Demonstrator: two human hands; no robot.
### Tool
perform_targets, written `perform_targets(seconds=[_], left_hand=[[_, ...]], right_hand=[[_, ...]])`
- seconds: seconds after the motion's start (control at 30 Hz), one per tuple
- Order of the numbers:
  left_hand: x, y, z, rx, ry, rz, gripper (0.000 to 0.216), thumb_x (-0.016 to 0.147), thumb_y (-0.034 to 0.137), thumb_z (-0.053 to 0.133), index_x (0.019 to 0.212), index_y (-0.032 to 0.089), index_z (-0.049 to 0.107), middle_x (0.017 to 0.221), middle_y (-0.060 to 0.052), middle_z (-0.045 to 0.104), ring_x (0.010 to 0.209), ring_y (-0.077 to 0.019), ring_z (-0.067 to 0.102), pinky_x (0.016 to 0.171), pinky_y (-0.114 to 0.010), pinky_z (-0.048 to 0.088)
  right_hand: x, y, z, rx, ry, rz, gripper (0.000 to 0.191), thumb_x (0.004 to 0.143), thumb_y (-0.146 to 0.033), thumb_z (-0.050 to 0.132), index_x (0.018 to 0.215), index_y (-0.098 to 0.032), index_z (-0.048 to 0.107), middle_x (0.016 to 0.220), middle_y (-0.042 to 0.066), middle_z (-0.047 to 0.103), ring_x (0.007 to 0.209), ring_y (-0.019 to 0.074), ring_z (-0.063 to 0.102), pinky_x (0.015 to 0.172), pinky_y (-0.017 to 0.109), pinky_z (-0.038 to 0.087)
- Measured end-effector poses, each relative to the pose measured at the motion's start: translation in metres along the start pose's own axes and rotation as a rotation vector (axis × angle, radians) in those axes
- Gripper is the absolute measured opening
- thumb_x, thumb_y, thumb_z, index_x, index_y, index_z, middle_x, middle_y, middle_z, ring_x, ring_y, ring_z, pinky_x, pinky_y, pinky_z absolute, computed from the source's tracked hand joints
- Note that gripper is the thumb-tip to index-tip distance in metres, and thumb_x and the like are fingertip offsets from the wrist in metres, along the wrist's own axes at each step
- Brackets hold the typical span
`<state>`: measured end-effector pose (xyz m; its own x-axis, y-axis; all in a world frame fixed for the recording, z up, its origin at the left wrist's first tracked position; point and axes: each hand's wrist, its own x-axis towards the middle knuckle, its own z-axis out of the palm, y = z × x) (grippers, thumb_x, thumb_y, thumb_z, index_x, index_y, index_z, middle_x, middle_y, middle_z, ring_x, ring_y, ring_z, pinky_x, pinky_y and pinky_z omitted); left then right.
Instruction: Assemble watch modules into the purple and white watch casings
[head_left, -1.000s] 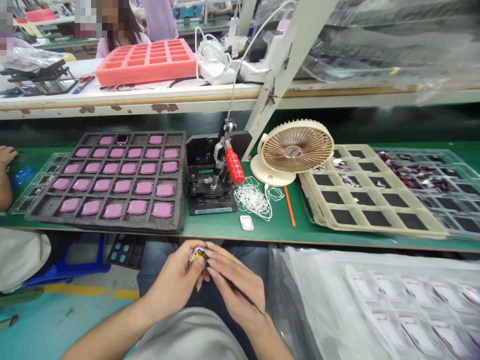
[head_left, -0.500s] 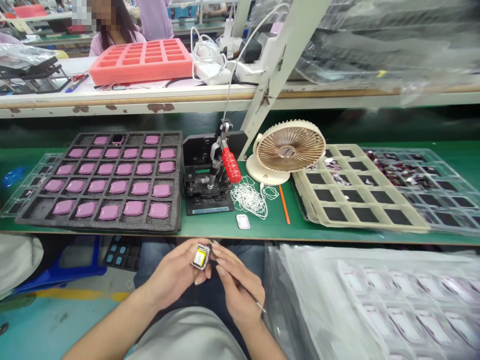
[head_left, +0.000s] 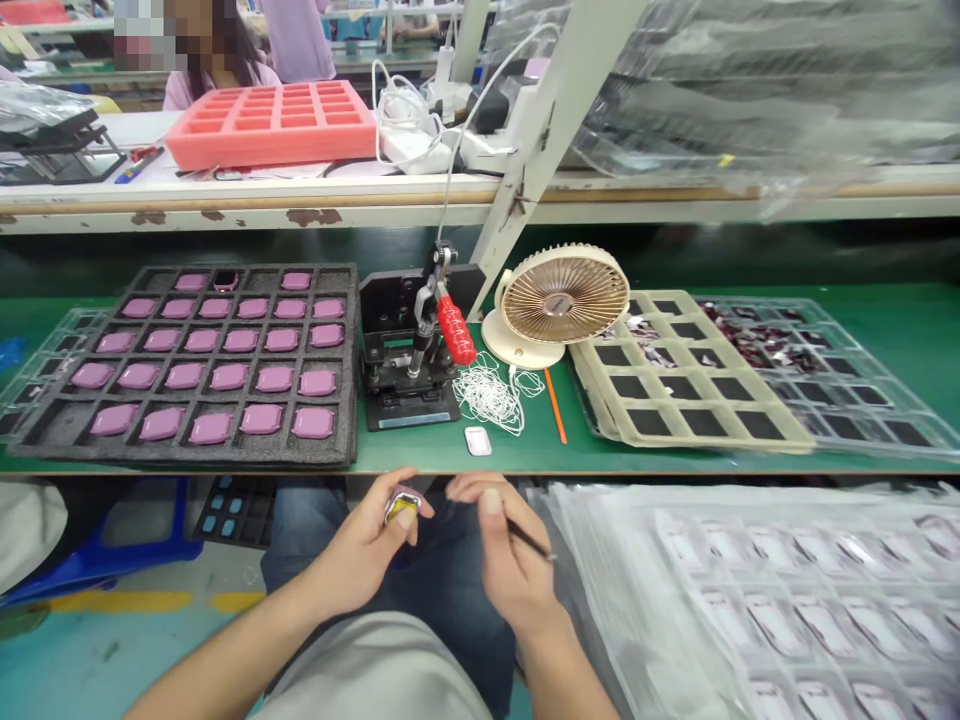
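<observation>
Over my lap, my left hand [head_left: 364, 550] pinches an open watch case [head_left: 403, 503], its thumb laid across the inside, where something yellow shows. My right hand [head_left: 517, 565] is apart from the case, to its right. It is closed around a thin dark tool, which looks like tweezers [head_left: 532, 541]; its tip is hidden by the hand. Just past the bench edge lies a small white rounded-square cover [head_left: 478, 441], close to both hands.
A grey foam tray [head_left: 349, 400] with purple watch cases stands left, beside a black clamp press [head_left: 412, 405] with a red handle. White cord [head_left: 491, 395], a fan [head_left: 559, 305], an orange stick [head_left: 556, 405] and a cream tray [head_left: 694, 437] follow rightward. Plastic-wrapped trays [head_left: 615, 560] lie front right.
My right hand has drawn away from the watch case to the right, taking the tweezers with it. My left thumb has moved over the case's inside, and the case has tilted.
</observation>
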<state>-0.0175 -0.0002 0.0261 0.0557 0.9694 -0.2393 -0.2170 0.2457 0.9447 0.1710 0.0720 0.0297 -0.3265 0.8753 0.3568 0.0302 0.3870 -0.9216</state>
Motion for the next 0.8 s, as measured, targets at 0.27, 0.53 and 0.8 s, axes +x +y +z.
perform_targets(seconds=[0.27,0.53,0.8], left_hand=[[-0.004,-0.002,-0.003,0.013,0.063,-0.058,0.065,0.097,0.035,0.071,0.157,0.026,0.048,0.138,-0.012,0.065,0.129,-0.0286,0.058,0.114,-0.043,0.04],[0.001,0.003,-0.007,-0.481,0.011,-0.231,0.052,0.085,0.032,0.086,0.134,0.024,0.07,0.112,-0.008,0.068,0.098,-0.0195,0.061,0.089,-0.032,0.045],[0.02,0.001,0.002,-0.746,0.079,-0.244,0.038,0.099,0.034,0.069,0.129,0.01,0.073,0.11,-0.018,0.072,0.082,-0.0188,0.063,0.067,-0.029,0.041]], right_hand=[[-0.002,0.021,0.013,-0.485,-0.258,-0.364,0.042,0.101,-0.01,0.057,0.13,-0.034,0.074,0.082,0.0,0.055,0.067,0.0127,0.052,0.059,0.024,0.044],[-0.016,0.015,0.012,-0.211,-0.145,-0.169,0.016,0.1,-0.02,0.067,0.109,-0.025,0.08,0.086,0.002,0.062,0.064,0.0115,0.059,0.056,0.023,0.049],[0.068,0.052,-0.029,-0.586,0.404,0.386,0.042,0.101,-0.048,0.057,0.111,-0.015,0.08,0.106,0.014,0.079,0.094,0.0274,0.073,0.086,0.038,0.057]])
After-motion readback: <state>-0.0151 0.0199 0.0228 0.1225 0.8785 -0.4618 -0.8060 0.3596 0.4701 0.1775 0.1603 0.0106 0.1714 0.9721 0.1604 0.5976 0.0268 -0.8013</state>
